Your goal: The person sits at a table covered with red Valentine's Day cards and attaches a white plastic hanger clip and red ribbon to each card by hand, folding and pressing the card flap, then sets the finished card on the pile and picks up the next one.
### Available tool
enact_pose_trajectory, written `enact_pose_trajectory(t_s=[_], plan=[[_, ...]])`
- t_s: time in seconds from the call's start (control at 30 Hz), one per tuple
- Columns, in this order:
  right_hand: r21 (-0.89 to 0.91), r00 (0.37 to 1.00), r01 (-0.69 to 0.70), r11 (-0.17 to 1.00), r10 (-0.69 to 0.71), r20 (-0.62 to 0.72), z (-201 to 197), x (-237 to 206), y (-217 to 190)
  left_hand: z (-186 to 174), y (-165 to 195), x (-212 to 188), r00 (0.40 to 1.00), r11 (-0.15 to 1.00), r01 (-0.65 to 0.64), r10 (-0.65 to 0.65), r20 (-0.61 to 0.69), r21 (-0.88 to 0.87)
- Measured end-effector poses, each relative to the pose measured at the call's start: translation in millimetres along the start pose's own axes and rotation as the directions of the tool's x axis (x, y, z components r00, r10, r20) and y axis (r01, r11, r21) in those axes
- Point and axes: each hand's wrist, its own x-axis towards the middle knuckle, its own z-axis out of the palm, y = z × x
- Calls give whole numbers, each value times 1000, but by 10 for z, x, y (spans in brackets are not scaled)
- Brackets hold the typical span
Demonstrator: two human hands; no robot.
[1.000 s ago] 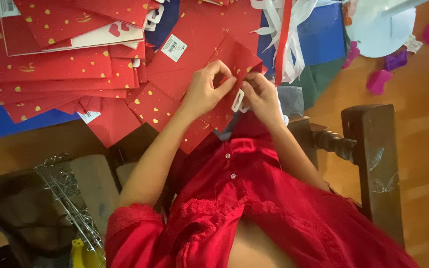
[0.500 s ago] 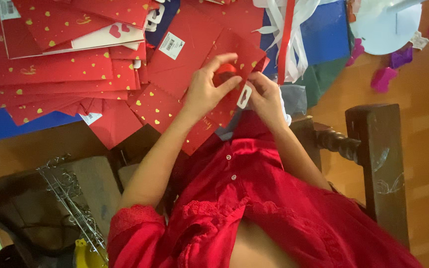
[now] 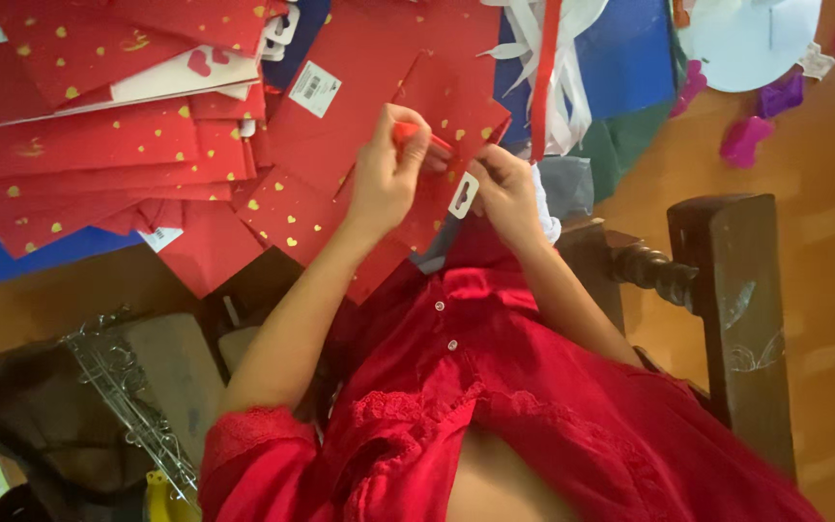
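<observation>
Spread across the upper left of the frame: a stack of flat red gift bags (image 3: 99, 145) dotted with gold hearts, some with white labels, over a blue sheet (image 3: 12, 266). Lower left, a twisted wire ornament (image 3: 123, 396) resting on a grey-brown cushion. Centre, slightly above middle: left hand (image 3: 388, 174) pinched closed on a small red piece (image 3: 410, 133) at the top edge of one red gift bag (image 3: 442, 101), thumb and fingers pressed tight around it. Just to the right, right hand (image 3: 504, 188) closed on the same bag's lower edge beside its white hang tab (image 3: 463, 196), steadying it against the red blouse. Further right, white ribbons (image 3: 558, 68) and a red strip hanging over blue and green paper; a dark wooden chair (image 3: 727, 300) at right centre; pink and purple scraps (image 3: 761, 121) on the wooden floor, upper right. Judged from the pose: best done with the bag kept taut between both hands, the pinch close to the edge, and pulling slow and even to avoid tearing the paper.
</observation>
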Motion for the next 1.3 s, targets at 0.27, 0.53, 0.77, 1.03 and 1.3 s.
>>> enact_pose_trajectory(t_s=[0.27, 0.53, 0.77, 1.03, 1.3], plan=[[-71, 999, 46, 996, -44, 25, 17, -39, 20, -20, 33, -11, 929, 836, -368, 350, 121, 408], [-3, 1000, 6, 1000, -6, -3, 18, -2, 14, -9, -34, 15, 994, 995, -103, 103, -34, 11], [-51, 999, 41, 998, -41, 9, -12, -35, 40, 11, 1, -13, 936, 857, -350, 330, 119, 379], [0, 999, 47, 999, -47, -28, -46, -64, -55, 7, -84, 47, 998, 998, -37, 39, -50, 45], [-121, 997, 61, 991, -67, -44, -18, -84, -44, -14, -95, -7, 949, 846, -312, 296, 105, 432]])
